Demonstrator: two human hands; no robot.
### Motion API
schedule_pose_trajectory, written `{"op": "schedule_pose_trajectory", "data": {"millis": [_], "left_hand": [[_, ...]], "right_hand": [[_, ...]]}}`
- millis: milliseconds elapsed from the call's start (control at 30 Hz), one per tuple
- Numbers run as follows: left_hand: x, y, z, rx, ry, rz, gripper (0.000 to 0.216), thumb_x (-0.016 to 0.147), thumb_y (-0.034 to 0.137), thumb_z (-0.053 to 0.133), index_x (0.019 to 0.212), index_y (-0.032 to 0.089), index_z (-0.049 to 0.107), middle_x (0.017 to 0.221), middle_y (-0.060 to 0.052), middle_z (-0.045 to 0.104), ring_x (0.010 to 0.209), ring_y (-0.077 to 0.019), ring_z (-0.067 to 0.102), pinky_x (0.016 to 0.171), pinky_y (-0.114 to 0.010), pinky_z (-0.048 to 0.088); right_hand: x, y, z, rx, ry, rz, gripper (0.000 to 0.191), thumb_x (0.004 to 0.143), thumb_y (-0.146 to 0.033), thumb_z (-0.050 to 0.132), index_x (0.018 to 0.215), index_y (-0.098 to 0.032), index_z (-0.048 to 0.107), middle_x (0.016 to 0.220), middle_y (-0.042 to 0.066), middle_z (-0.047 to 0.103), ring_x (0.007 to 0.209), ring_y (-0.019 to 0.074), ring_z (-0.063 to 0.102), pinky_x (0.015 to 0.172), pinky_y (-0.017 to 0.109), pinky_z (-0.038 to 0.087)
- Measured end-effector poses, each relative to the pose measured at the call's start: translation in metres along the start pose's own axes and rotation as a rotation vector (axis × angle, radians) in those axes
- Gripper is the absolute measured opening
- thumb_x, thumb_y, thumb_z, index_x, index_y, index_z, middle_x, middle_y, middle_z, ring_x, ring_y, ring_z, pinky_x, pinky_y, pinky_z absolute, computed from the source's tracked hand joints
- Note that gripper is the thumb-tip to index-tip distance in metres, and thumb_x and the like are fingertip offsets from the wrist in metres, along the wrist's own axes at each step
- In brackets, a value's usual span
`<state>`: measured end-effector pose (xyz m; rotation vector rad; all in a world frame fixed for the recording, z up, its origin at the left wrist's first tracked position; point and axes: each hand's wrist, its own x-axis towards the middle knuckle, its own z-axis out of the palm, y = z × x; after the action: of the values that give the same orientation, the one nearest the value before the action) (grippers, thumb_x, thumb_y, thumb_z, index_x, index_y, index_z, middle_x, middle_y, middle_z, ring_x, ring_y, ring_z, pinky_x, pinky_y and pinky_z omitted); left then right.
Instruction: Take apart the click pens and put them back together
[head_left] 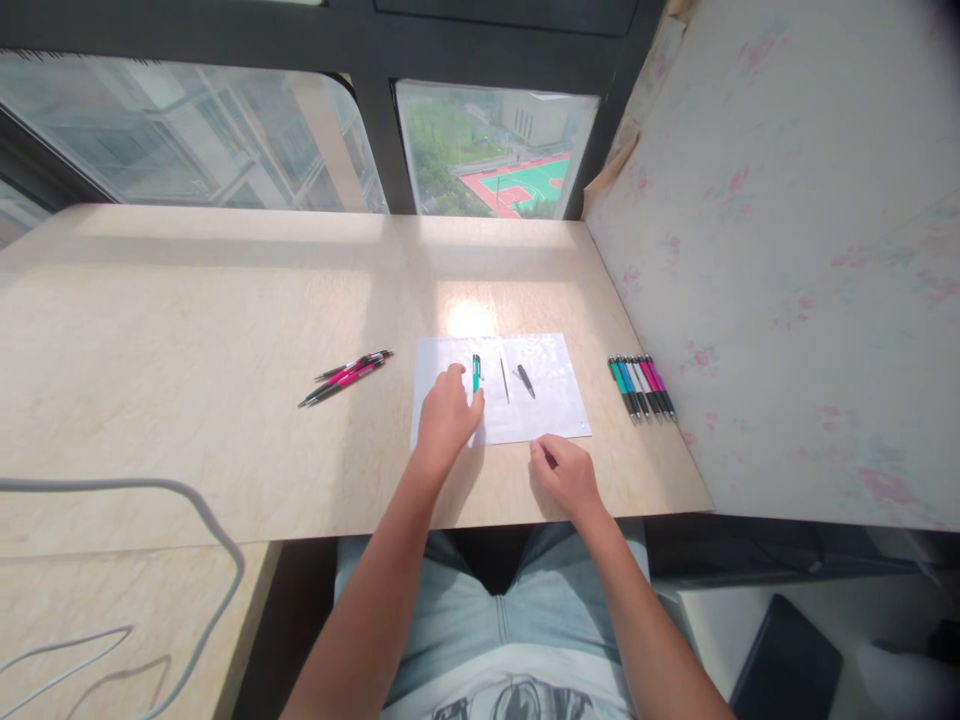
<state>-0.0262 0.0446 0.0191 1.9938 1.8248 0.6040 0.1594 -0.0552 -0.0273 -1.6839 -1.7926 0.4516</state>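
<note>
A white sheet of paper [551,400] lies on the beige desk [225,330]. On it are a green pen barrel [476,372], a thin refill [505,381] and a dark pen tip piece [526,380]. My left hand [447,415] rests on the sheet's left part, fingers loosely curled, fingertips touching the green barrel's lower end. My right hand [564,472] lies at the sheet's near edge with its fingers curled under; whether it holds anything is hidden.
Two pink and black pens [346,376] lie left of the sheet. A row of several coloured pens [641,387] lies at the right, near a pale floral wall panel [787,260]. A window [495,150] runs along the back. A grey cable [172,490] loops at the left.
</note>
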Motion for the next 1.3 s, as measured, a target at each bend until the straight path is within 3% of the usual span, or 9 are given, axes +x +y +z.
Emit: {"op": "schedule_pose_trajectory", "data": {"millis": [200,500,567,667,800,900,1100,1300], "left_hand": [[0.035,0.009,0.01,0.231,-0.089,-0.046,0.025,0.084,0.019,0.055,0.109,0.016,0.054,0.105,-0.017,0.063,0.094,-0.0293,0.063,0.075,-0.035,0.045],[0.043,0.001,0.01,-0.021,-0.043,-0.031,0.022,0.077,0.01,0.056,0.098,0.016,0.058,0.084,-0.012,0.065,0.08,-0.0269,0.062,0.07,-0.033,0.04],[0.041,-0.004,0.006,-0.173,-0.039,-0.042,0.027,0.077,0.013,0.057,0.103,0.016,0.061,0.081,-0.009,0.065,0.076,-0.0238,0.061,0.07,-0.032,0.04],[0.031,-0.011,0.002,-0.594,-0.094,-0.087,0.03,0.08,0.021,0.058,0.108,0.017,0.066,0.082,-0.005,0.064,0.073,-0.0188,0.059,0.068,-0.03,0.043],[0.008,-0.011,0.001,-1.312,-0.158,-0.232,0.027,0.08,0.03,0.068,0.103,0.017,0.068,0.092,-0.005,0.065,0.079,-0.0132,0.06,0.07,-0.025,0.047],[-0.009,-0.009,0.003,-1.617,-0.136,-0.349,0.023,0.076,0.025,0.075,0.096,0.017,0.065,0.091,-0.003,0.063,0.082,-0.0106,0.062,0.069,-0.02,0.048],[-0.027,-0.012,0.012,-1.824,-0.109,-0.444,0.027,0.075,0.022,0.078,0.095,0.018,0.062,0.094,-0.004,0.066,0.087,-0.012,0.065,0.072,-0.02,0.052],[-0.034,-0.013,0.014,-1.799,-0.119,-0.389,0.028,0.075,0.024,0.079,0.095,0.019,0.061,0.096,-0.003,0.067,0.089,-0.0122,0.066,0.074,-0.022,0.052]], "right_hand": [[0.001,-0.001,-0.002,0.02,0.018,0.004,0.036,0.097,-0.031,0.042,0.063,-0.021,0.05,0.06,-0.001,0.051,0.058,0.0132,0.047,0.06,0.028,0.032],[0.001,0.001,-0.002,0.02,0.012,0.008,0.038,0.096,-0.032,0.042,0.061,-0.022,0.049,0.059,-0.001,0.053,0.057,0.0136,0.048,0.059,0.028,0.032],[0.001,0.001,-0.002,0.019,0.009,0.003,0.039,0.097,-0.032,0.042,0.06,-0.022,0.048,0.058,0.0,0.052,0.057,0.0137,0.048,0.059,0.028,0.032],[0.001,0.0,-0.003,0.017,0.001,0.002,0.039,0.097,-0.032,0.042,0.06,-0.022,0.047,0.059,-0.001,0.051,0.058,0.0137,0.047,0.059,0.028,0.032],[0.0,0.0,-0.003,0.017,0.0,0.015,0.037,0.097,-0.032,0.042,0.063,-0.021,0.051,0.06,-0.001,0.052,0.058,0.0136,0.048,0.06,0.028,0.032],[0.0,0.001,-0.002,0.014,0.001,0.014,0.036,0.097,-0.032,0.043,0.064,-0.021,0.053,0.061,-0.001,0.053,0.059,0.0136,0.048,0.06,0.028,0.033],[0.0,0.0,-0.003,-0.003,0.011,0.013,0.035,0.096,-0.032,0.043,0.065,-0.021,0.056,0.061,0.0,0.054,0.059,0.014,0.049,0.06,0.028,0.034],[0.007,-0.001,-0.007,0.046,0.069,0.093,0.033,0.096,-0.035,0.046,0.072,-0.02,0.063,0.064,0.001,0.061,0.059,0.0149,0.053,0.061,0.028,0.038]]}}
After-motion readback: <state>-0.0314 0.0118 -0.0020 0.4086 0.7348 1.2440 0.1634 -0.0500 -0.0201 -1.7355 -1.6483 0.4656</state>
